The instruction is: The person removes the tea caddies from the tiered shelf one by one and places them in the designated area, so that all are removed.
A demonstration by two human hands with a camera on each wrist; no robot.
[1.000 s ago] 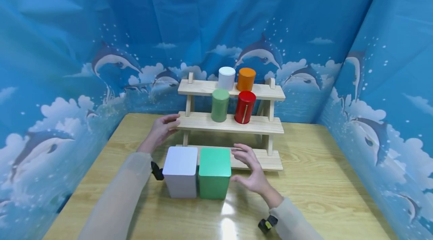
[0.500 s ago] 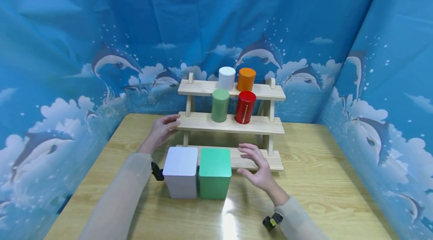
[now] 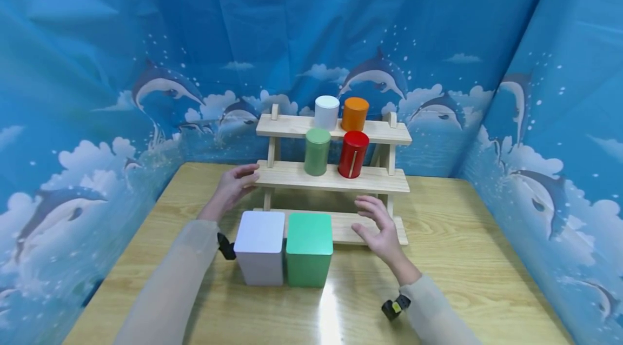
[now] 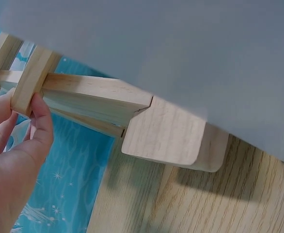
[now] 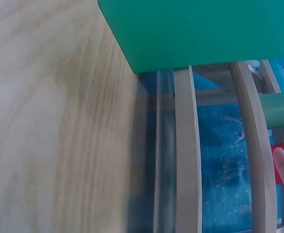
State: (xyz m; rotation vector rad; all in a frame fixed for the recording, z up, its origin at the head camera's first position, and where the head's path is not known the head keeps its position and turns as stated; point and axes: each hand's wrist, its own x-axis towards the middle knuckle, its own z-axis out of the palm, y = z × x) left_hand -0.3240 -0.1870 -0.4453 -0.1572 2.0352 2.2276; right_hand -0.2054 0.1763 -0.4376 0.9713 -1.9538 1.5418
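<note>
My left hand (image 3: 231, 189) pinches the left end of the middle board of a three-tier wooden display stand (image 3: 282, 176). In the left wrist view, thumb and fingers (image 4: 42, 124) close on both sides of that board end. My right hand (image 3: 382, 230) is held over the right part of the bottom board, fingers parted and holding nothing. Nearest to its left stands a green box (image 3: 309, 253), with a white box (image 3: 259, 250) beside it. On the middle board are a green canister (image 3: 317, 153) and a red canister (image 3: 352, 156).
The top board carries a white canister (image 3: 326, 112) and an orange canister (image 3: 355, 114). Both boxes stand on the wooden table (image 3: 452, 258) before the stand and hide part of its bottom board. A blue dolphin-print curtain (image 3: 292, 26) encloses the back and sides.
My right hand has moved away from the green box, to the right and slightly forward toward the stand. The left hand keeps its place at the middle board.
</note>
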